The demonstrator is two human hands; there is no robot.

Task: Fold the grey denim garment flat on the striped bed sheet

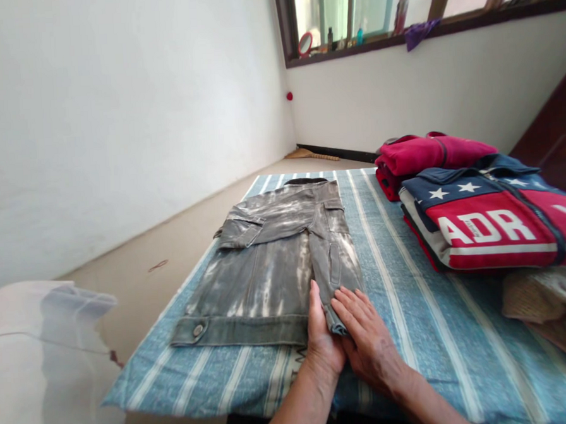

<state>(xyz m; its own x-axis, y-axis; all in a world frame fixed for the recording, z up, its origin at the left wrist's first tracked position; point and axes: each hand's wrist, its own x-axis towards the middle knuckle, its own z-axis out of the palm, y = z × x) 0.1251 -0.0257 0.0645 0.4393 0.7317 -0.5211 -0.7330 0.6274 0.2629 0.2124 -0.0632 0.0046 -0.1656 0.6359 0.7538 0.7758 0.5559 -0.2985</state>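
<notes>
Both hands were down at the near edge of the bed (412, 332), side by side and touching. The left hand (324, 336) stood on its edge, fingers straight and pointing away, pressed along the right side of the grey cargo shorts (276, 263). The right hand (368, 334) lay flat, fingers spread a little, its fingertips resting on the near right corner of the shorts, where a small fold of cloth sat between the two hands. Neither hand was closed round anything; both were flat and pressing.

The shorts lay folded lengthwise on the blue striped bedsheet (398, 244), waistband with its metal button (197, 330) along the near edge, legs running away toward the far edge of the bed, nearer the left side. So the garment stretched out ahead and to the left of the hands.

Over by the right edge, well apart from the hands, sat a folded stars-and-letters jacket (492, 223), with a folded red garment (427, 154) just behind it. A beige knitted piece (549, 312) lay near the right corner.
</notes>
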